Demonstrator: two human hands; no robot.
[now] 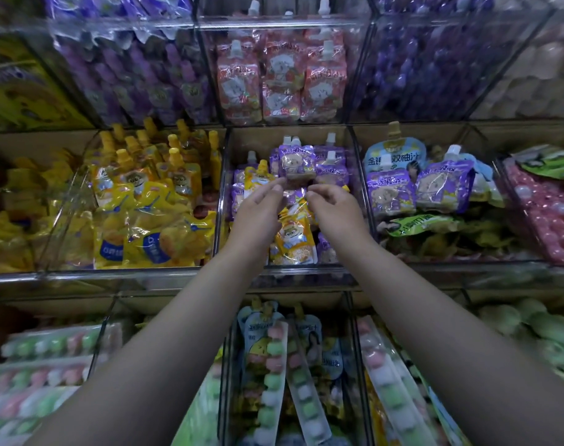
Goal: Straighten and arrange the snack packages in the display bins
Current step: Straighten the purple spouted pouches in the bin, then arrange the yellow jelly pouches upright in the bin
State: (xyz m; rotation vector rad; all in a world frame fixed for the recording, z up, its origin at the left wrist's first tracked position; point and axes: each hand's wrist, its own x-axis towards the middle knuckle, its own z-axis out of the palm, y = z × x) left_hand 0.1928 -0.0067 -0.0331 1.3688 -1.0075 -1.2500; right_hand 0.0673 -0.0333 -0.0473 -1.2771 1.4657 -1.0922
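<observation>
Both my hands reach into the middle clear bin (354,201) of the middle shelf row. It holds purple spouted jelly pouches at the back and orange ones (295,239) lying loose at the front. One purple pouch (296,164) stands upright above the others. My left hand (258,210) pinches its lower left corner between thumb and fingertips. My right hand (333,210), fingers curled, pinches its lower right edge. An orange pouch (258,177) leans at the bin's left, just behind my left fingers.
The left bin (68,204) is full of yellow pouches, the right bin (435,259) holds purple, blue and green packs mixed. Red pouches (280,78) stand in the bin above. Below are bins with candy-ball strips (274,365). Clear dividers separate all the bins.
</observation>
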